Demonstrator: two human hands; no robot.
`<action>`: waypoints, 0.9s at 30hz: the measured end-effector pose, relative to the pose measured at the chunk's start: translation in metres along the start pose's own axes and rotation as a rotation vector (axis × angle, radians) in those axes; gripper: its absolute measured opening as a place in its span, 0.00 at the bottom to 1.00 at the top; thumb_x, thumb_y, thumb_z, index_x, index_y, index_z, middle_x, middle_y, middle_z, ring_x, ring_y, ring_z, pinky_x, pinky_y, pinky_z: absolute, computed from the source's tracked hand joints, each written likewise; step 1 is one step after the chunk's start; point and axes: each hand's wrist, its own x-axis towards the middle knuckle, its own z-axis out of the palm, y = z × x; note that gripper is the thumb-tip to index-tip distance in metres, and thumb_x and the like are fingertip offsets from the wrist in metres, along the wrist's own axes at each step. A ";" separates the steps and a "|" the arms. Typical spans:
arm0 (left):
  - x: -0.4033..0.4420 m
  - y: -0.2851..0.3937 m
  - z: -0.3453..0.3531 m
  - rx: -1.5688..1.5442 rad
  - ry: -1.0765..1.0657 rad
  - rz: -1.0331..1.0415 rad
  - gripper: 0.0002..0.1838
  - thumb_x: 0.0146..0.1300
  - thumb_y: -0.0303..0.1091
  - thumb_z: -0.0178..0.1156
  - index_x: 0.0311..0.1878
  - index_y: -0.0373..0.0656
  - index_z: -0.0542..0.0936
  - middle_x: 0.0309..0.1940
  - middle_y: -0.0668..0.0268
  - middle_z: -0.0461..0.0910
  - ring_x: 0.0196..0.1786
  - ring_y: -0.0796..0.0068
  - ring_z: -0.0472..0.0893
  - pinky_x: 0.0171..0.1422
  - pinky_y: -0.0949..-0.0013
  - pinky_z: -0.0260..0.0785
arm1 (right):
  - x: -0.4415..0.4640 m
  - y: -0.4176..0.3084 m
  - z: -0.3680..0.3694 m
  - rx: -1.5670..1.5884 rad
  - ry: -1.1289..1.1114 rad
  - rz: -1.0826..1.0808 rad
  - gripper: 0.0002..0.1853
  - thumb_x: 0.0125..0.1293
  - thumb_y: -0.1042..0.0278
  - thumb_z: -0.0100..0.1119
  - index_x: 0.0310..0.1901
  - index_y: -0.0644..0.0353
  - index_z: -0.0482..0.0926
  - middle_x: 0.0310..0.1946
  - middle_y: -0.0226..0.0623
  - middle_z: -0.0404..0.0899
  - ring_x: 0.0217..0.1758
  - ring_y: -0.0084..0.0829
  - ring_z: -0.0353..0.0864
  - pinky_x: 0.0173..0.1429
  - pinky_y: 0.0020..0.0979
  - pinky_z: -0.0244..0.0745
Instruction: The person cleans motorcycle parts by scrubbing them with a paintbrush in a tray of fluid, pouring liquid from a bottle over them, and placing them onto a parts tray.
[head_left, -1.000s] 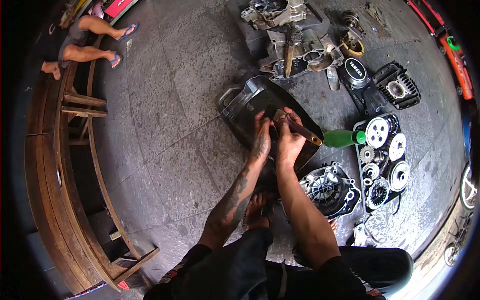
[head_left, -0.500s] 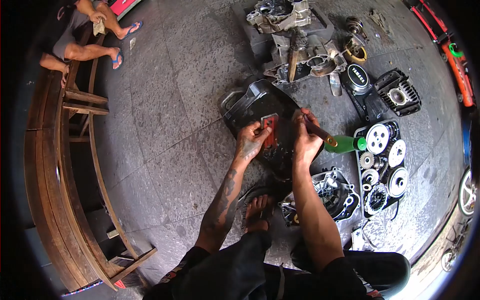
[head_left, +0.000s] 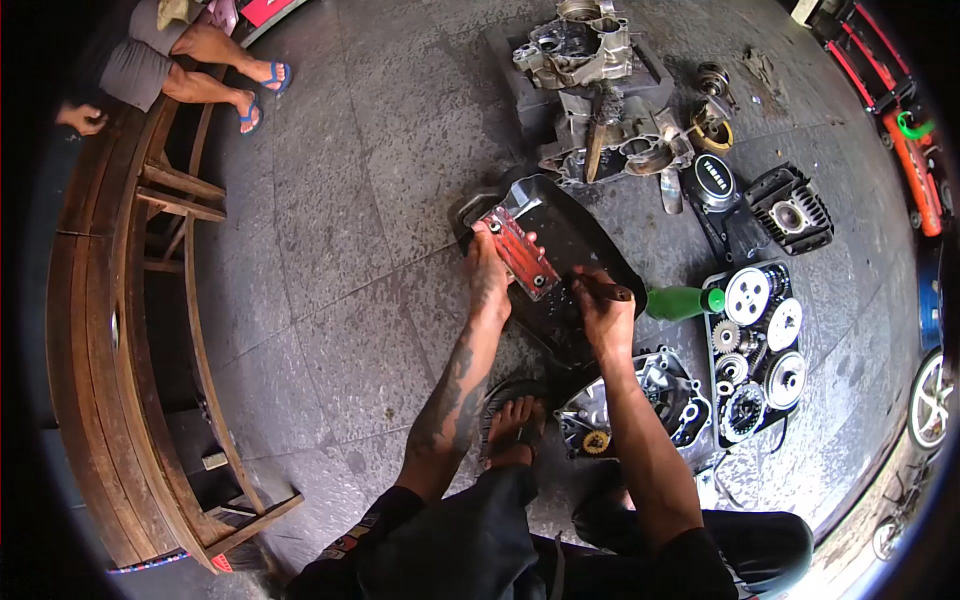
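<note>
My left hand (head_left: pixel 487 280) is closed on a red rectangular metal part (head_left: pixel 518 256) with bolt holes near its ends. It holds the part tilted above a black basin (head_left: pixel 592 228), which has dark wet residue inside. Beside it, my right hand (head_left: pixel 608 325) grips a brown-handled tool (head_left: pixel 616 293) over the basin's near right side. The tool's working end is hidden by my fingers. A green bottle (head_left: pixel 676 303) lies against the right rim of the basin, close to my right hand. Below that hand rests an open engine cover casting (head_left: pixel 672 385).
A tray (head_left: pixel 712 345) of gears stands on the right. Engine cases (head_left: pixel 578 50), a wooden-handled wire brush (head_left: pixel 598 135), a Yamaha cover (head_left: pixel 714 178) and a finned cylinder part (head_left: pixel 790 215) lie beyond. A wooden bench (head_left: pixel 105 330) runs along the left, with another person's legs (head_left: pixel 205 80) near its far end.
The red part has turned to a slant, showing its long face, and moved slightly left. My right hand has moved down, its tool handle now pointing toward me. The other person's hand has shifted left.
</note>
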 end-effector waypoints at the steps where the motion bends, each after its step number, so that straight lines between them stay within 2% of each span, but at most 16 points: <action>1: 0.004 -0.005 -0.002 -0.008 -0.002 -0.004 0.35 0.70 0.67 0.40 0.62 0.45 0.68 0.47 0.54 0.83 0.44 0.57 0.85 0.50 0.55 0.80 | -0.001 0.001 -0.002 -0.015 -0.011 0.017 0.10 0.63 0.75 0.61 0.46 0.60 0.82 0.38 0.47 0.85 0.43 0.38 0.87 0.46 0.32 0.80; 3: 0.014 -0.019 -0.008 -0.315 -0.177 -0.033 0.38 0.68 0.70 0.38 0.65 0.47 0.66 0.57 0.53 0.77 0.56 0.53 0.80 0.60 0.50 0.74 | -0.003 0.008 -0.003 -0.039 -0.021 0.033 0.09 0.63 0.74 0.61 0.45 0.60 0.82 0.37 0.49 0.85 0.42 0.42 0.87 0.46 0.34 0.80; 4: 0.014 -0.019 -0.009 -0.420 -0.263 -0.035 0.39 0.67 0.71 0.39 0.68 0.50 0.65 0.63 0.54 0.72 0.65 0.52 0.73 0.67 0.46 0.68 | -0.004 0.016 0.001 -0.237 -0.053 0.053 0.09 0.62 0.71 0.62 0.43 0.60 0.83 0.36 0.51 0.84 0.41 0.47 0.86 0.45 0.39 0.80; 6: 0.013 -0.022 -0.008 -0.474 -0.297 -0.043 0.38 0.67 0.70 0.41 0.68 0.51 0.65 0.63 0.55 0.72 0.64 0.51 0.73 0.66 0.44 0.67 | -0.005 0.031 0.009 -0.614 -0.157 0.096 0.09 0.60 0.64 0.64 0.37 0.60 0.83 0.31 0.56 0.82 0.39 0.57 0.82 0.44 0.50 0.80; 9: 0.016 -0.024 -0.009 -0.552 -0.349 -0.099 0.36 0.67 0.69 0.43 0.68 0.51 0.65 0.63 0.57 0.72 0.65 0.52 0.72 0.66 0.39 0.65 | -0.004 0.044 0.010 -0.368 -0.062 0.087 0.11 0.59 0.63 0.65 0.37 0.62 0.82 0.31 0.58 0.81 0.39 0.58 0.81 0.44 0.52 0.79; 11: 0.016 -0.028 -0.010 -0.489 -0.282 -0.081 0.35 0.68 0.68 0.43 0.67 0.51 0.66 0.63 0.58 0.72 0.66 0.54 0.71 0.66 0.41 0.66 | -0.003 0.006 -0.005 -0.328 -0.045 0.130 0.11 0.60 0.66 0.65 0.39 0.64 0.82 0.32 0.55 0.83 0.39 0.52 0.85 0.45 0.44 0.80; 13: 0.016 -0.028 -0.009 -0.509 -0.287 -0.045 0.35 0.69 0.68 0.40 0.68 0.53 0.66 0.64 0.58 0.72 0.67 0.56 0.70 0.68 0.46 0.63 | -0.003 -0.017 -0.013 0.049 0.070 0.184 0.09 0.61 0.72 0.65 0.42 0.64 0.82 0.32 0.47 0.85 0.39 0.36 0.87 0.47 0.33 0.79; 14: 0.016 -0.030 -0.009 -0.542 -0.316 -0.019 0.35 0.69 0.68 0.39 0.69 0.54 0.65 0.64 0.58 0.72 0.67 0.56 0.71 0.69 0.48 0.62 | -0.002 -0.023 -0.011 0.176 0.077 0.188 0.11 0.62 0.81 0.57 0.47 0.66 0.80 0.33 0.32 0.83 0.36 0.21 0.81 0.44 0.25 0.77; 15: 0.017 -0.032 -0.009 -0.574 -0.348 0.007 0.35 0.70 0.67 0.39 0.70 0.55 0.64 0.63 0.59 0.73 0.66 0.56 0.71 0.70 0.49 0.61 | 0.001 -0.030 -0.006 0.173 0.079 0.193 0.11 0.62 0.81 0.57 0.47 0.66 0.80 0.33 0.32 0.83 0.36 0.21 0.81 0.44 0.25 0.77; 17: 0.015 -0.035 -0.011 -0.558 -0.406 0.053 0.33 0.71 0.66 0.38 0.71 0.57 0.64 0.62 0.59 0.74 0.65 0.58 0.73 0.70 0.54 0.62 | 0.011 -0.043 0.010 0.520 0.090 0.142 0.09 0.63 0.82 0.58 0.45 0.65 0.81 0.35 0.33 0.84 0.40 0.22 0.82 0.47 0.25 0.76; 19: 0.011 -0.033 -0.010 -0.545 -0.465 0.025 0.34 0.72 0.66 0.36 0.70 0.55 0.66 0.61 0.60 0.75 0.63 0.63 0.74 0.68 0.58 0.64 | 0.022 -0.053 0.032 0.518 0.105 0.023 0.09 0.64 0.83 0.57 0.45 0.67 0.81 0.38 0.32 0.83 0.41 0.22 0.81 0.47 0.24 0.76; 20: 0.007 -0.034 -0.003 -0.519 -0.374 0.028 0.34 0.71 0.66 0.36 0.69 0.53 0.67 0.60 0.61 0.76 0.62 0.65 0.75 0.68 0.59 0.65 | 0.028 -0.057 0.044 0.572 0.082 0.026 0.10 0.63 0.84 0.57 0.46 0.67 0.81 0.40 0.33 0.83 0.42 0.22 0.81 0.48 0.24 0.76; 23: -0.003 -0.029 0.009 -0.521 -0.233 0.008 0.35 0.71 0.67 0.37 0.66 0.49 0.70 0.55 0.65 0.77 0.59 0.69 0.76 0.66 0.60 0.66 | 0.025 -0.046 0.058 0.360 0.073 0.012 0.10 0.60 0.80 0.61 0.44 0.64 0.82 0.33 0.37 0.85 0.37 0.25 0.84 0.44 0.27 0.77; 25: 0.015 -0.042 -0.011 -0.504 -0.272 0.039 0.35 0.69 0.68 0.39 0.63 0.50 0.71 0.50 0.67 0.78 0.55 0.69 0.77 0.65 0.61 0.66 | 0.014 -0.025 0.052 0.160 0.077 -0.004 0.08 0.60 0.76 0.62 0.42 0.62 0.83 0.31 0.44 0.85 0.36 0.33 0.87 0.42 0.32 0.79; 26: 0.022 -0.047 -0.017 -0.444 -0.177 0.036 0.35 0.69 0.69 0.40 0.62 0.49 0.72 0.48 0.67 0.78 0.54 0.69 0.77 0.63 0.62 0.68 | 0.010 -0.018 0.042 0.076 0.059 -0.036 0.08 0.60 0.75 0.63 0.41 0.62 0.83 0.34 0.49 0.85 0.39 0.39 0.88 0.42 0.36 0.80; 27: 0.020 -0.047 -0.018 -0.382 -0.080 0.025 0.35 0.68 0.69 0.41 0.60 0.49 0.73 0.46 0.68 0.78 0.52 0.69 0.77 0.62 0.62 0.69 | 0.009 -0.015 0.033 -0.022 0.013 -0.028 0.08 0.61 0.75 0.63 0.42 0.63 0.82 0.36 0.49 0.85 0.40 0.38 0.88 0.42 0.36 0.81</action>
